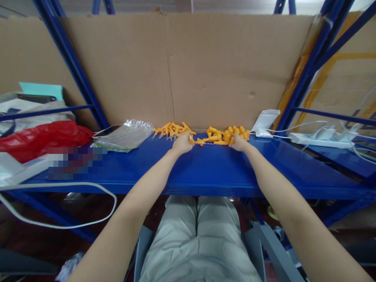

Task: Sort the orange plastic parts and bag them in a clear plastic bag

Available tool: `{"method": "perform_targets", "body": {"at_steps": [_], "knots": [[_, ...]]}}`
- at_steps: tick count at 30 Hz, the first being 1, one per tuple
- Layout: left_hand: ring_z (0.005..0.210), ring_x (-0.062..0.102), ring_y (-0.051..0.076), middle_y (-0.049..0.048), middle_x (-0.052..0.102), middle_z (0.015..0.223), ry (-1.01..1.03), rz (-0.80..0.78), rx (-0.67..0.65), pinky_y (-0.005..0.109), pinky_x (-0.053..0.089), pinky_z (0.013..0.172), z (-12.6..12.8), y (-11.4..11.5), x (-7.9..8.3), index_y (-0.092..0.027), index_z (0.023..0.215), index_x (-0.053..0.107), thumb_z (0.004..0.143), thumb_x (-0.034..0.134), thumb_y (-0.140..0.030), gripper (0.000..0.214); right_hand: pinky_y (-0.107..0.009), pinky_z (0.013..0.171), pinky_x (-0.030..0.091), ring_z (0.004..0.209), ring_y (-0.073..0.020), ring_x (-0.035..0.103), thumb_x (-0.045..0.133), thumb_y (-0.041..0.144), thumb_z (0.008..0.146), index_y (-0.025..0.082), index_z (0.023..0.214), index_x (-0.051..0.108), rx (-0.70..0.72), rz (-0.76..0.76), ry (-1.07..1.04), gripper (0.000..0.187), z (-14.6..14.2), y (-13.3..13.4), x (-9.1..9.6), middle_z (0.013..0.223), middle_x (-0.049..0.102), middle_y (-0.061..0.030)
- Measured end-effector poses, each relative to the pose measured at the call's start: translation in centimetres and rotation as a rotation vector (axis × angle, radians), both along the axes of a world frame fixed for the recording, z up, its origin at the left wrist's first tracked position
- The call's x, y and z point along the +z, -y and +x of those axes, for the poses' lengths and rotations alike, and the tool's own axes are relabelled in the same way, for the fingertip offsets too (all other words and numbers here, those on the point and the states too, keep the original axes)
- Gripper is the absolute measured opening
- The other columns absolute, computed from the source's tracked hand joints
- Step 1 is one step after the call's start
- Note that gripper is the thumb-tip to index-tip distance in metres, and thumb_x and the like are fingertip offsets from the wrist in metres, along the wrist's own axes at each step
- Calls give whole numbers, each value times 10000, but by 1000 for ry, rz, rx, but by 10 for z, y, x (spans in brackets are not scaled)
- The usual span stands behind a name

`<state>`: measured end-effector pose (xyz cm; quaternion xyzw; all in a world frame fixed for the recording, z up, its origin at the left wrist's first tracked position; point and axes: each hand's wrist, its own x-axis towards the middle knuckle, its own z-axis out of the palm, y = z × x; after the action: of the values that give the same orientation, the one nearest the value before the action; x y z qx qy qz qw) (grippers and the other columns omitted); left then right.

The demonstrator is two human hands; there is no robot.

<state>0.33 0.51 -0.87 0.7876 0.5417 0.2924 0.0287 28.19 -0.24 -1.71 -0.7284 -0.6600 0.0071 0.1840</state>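
On the blue shelf table, my left hand (182,144) is closed round an orange plastic piece (191,139), part of which sticks out by the thumb. Behind that hand lies a row of orange branch-shaped pieces (172,128) with silvery metal coils (167,137) beside them. Over to the right, my right hand (240,142) has its fingers curled on an orange piece (232,140) at the near edge of a heap of rounded orange parts (235,131). Between both hands sit longer orange parts (214,134). Finer shapes are too small to make out.
A cardboard sheet (205,70) stands behind the table. Left are a clear plastic bag (126,135), a red bag (49,137) and a white cable (114,203). Right are a white packet (266,119) and a power strip (320,141). Blue posts (73,66) flank the workplace.
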Motion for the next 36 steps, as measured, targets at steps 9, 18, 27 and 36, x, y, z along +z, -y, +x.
{"method": "perform_targets", "body": {"at_steps": [9, 18, 27, 36], "knots": [[1059, 668, 264, 118, 706, 1106, 8, 18, -66, 393, 534, 953, 1, 1, 0, -131, 1299, 578, 760, 672, -135, 547, -515, 1043, 437, 1306, -381, 522, 594, 243, 864, 137, 1381, 546, 74, 151, 75, 530, -15, 12, 10, 1423, 531, -221], [1074, 675, 247, 80, 718, 1137, -4, 108, -246, 379, 521, 993, 1, -6, -7, -174, 1287, 602, 744, 658, -124, 548, -268, 693, 541, 706, -151, 676, 533, 278, 939, 164, 1034, 721, 757, 151, -241, 240, -70, 21, 1, 834, 731, -56], [1085, 667, 226, 123, 646, 1297, 114, 232, -292, 375, 541, 963, 3, -11, -10, -166, 1321, 544, 790, 650, -94, 545, -237, 580, 548, 550, -107, 628, 619, 199, 838, 181, 1189, 680, 829, 22, -624, 356, -75, 23, 1, 701, 686, 9], [953, 673, 166, 136, 645, 1224, 311, 358, -331, 313, 558, 845, 8, -10, -7, -146, 1309, 518, 857, 587, -126, 458, -346, 792, 585, 766, -179, 720, 611, 230, 862, 191, 1051, 654, 705, 156, -635, 198, -81, 19, -3, 797, 727, -28]]}}
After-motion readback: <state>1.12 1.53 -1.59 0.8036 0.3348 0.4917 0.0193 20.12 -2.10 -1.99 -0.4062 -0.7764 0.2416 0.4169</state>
